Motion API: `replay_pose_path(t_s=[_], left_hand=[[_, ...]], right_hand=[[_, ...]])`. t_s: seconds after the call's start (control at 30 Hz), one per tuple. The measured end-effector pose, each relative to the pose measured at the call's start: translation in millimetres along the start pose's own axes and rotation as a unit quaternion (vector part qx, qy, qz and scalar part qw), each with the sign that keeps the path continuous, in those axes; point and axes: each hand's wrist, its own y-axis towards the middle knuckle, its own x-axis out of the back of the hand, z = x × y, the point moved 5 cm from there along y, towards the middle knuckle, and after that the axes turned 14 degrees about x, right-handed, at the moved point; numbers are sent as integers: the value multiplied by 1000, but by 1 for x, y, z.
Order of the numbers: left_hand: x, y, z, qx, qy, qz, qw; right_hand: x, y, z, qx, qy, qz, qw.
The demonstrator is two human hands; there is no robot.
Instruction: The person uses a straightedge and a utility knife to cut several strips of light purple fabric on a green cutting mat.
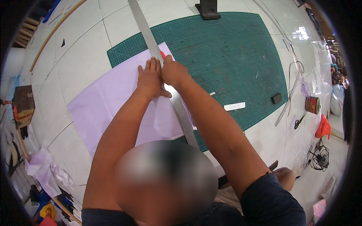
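Lengthwise, the ruler (145, 28) crosses the mat (233, 56) at its far edge, left fingers (148, 64) spread over it, right fingers (168, 59) gripping a red tool (163, 54) alongside.

Ruler (144, 28), smooth metal with a bright glint; sheet (109, 98), smooth, faintly creased, cloth or plastic indistinguishable; cutter (163, 54), seemingly plastic; mat (226, 56), matt, plastic-looking; floor (81, 51), glossy tile; stick (56, 31), smooth wood; bag (323, 128), crinkled plastic

White tiled floor (88, 56), glare (301, 31) upper right; slatted wood (27, 32), perhaps furniture, upper left.
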Motion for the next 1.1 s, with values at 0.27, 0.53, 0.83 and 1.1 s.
replay_pose_path(t_s=[0.27, 0.53, 0.83, 1.1], left_hand=[[0, 1, 1, 11, -20, -19, 1000], [-3, 2, -1, 17, -12, -26, 999], [-10, 2, 3, 14, -15, -21, 1000], [0, 3, -6, 18, -5, -17, 1000]], right_hand=[[-25, -94, -30, -7, -3, 65, 998], [-40, -248, -48, -126, 0, 126, 984], [-37, -349, -57, -131, -71, 185, 971], [1, -150, -35, -42, -5, -5, 999]])
